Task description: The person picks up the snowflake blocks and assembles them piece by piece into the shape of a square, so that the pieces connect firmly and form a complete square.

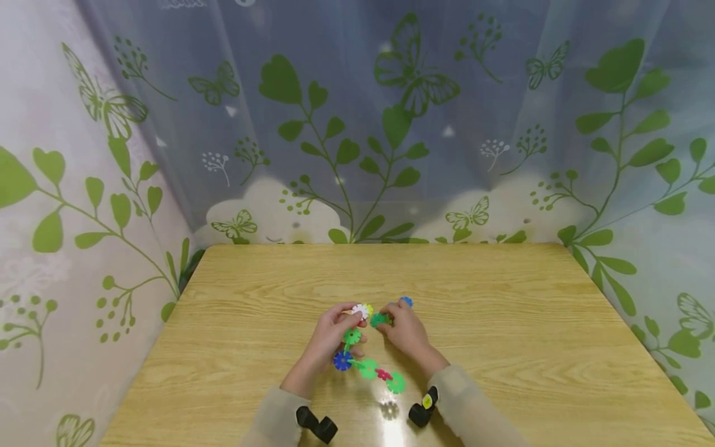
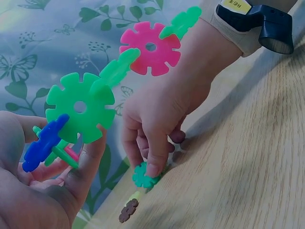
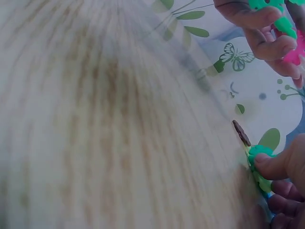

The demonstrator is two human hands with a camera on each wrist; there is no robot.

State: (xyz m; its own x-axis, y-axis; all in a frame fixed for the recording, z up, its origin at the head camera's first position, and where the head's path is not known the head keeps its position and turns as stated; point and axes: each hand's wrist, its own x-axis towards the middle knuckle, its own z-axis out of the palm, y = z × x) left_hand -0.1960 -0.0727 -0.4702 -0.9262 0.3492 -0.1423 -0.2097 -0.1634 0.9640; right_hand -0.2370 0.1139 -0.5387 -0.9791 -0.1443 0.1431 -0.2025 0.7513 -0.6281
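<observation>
My left hand (image 1: 326, 338) holds a chain of interlocking plastic snowflake discs. A white disc (image 1: 359, 311) shows at its fingertips, with a yellow disc (image 1: 369, 310) beside it. Below hang a blue disc (image 1: 342, 361), several green ones and a pink disc (image 2: 150, 47), slanting toward the right forearm. Low over the table, my right hand (image 1: 408, 332) pinches a teal-green disc (image 2: 145, 176) between thumb and finger. A brown disc (image 2: 128, 211) stands out past it, with a yellowish disc between them. Another blue disc (image 1: 406, 302) shows beyond the right hand's knuckles.
Both hands work over a wood-grain table (image 1: 234, 347). A curtain (image 1: 357, 155) printed with leaves and butterflies hangs behind its far edge and at both sides. Black wrist cameras (image 1: 316, 425) sit at both sleeve cuffs.
</observation>
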